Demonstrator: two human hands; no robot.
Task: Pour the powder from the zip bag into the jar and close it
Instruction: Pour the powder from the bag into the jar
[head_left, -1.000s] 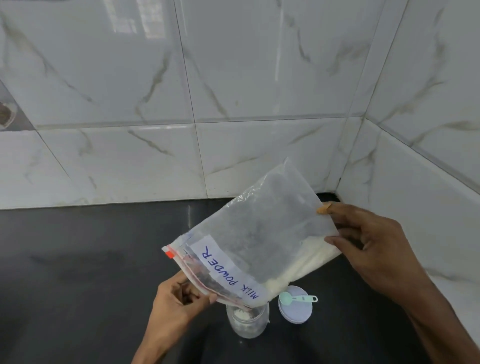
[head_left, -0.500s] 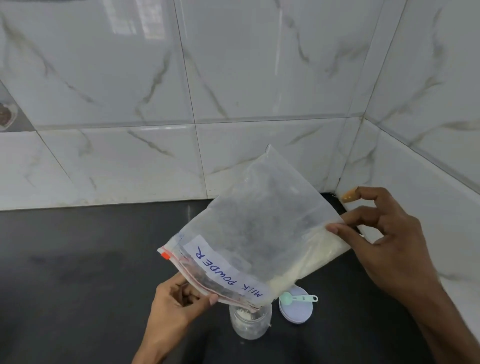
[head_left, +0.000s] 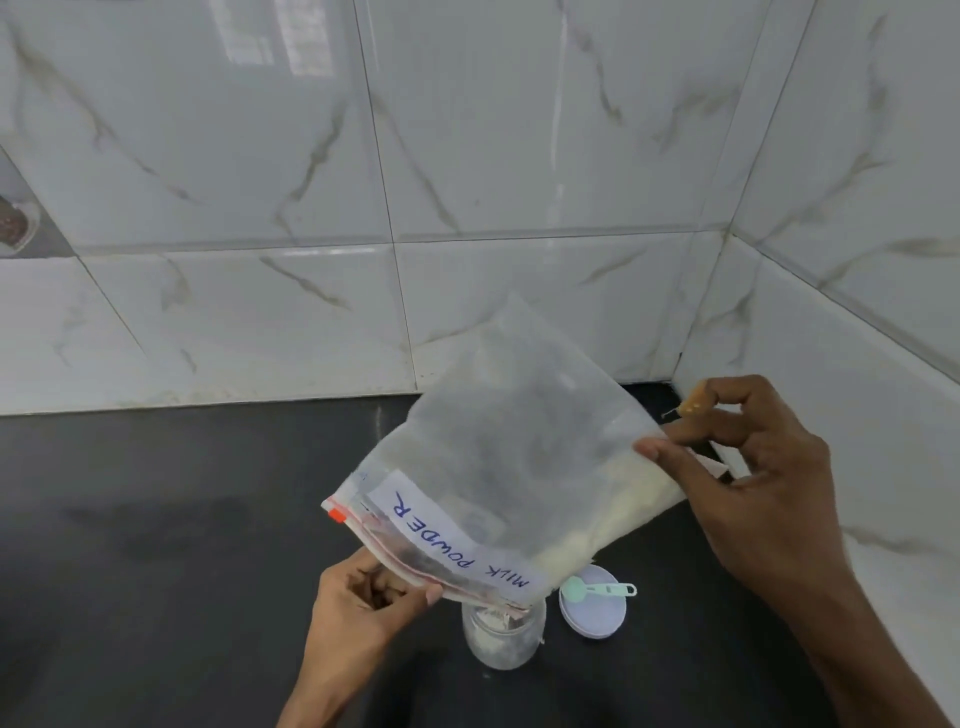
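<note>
A clear plastic zip bag (head_left: 509, 467), red-striped at its zip and labelled MILK POWDER, hangs tilted in the air, with its mouth down toward seven o'clock. Pale cream powder (head_left: 623, 514) lies along its four-o'clock edge. The mouth's lower corner sits over a small clear glass jar (head_left: 501, 639), which stands open and upright with some white powder inside. A round white lid (head_left: 595, 616) lies just beside the jar at its two o'clock.

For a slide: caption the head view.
Left hand and right hand hold the MILK POWDER zip bag mouth-down over the open jar, lid and scoop beside it.
</note>
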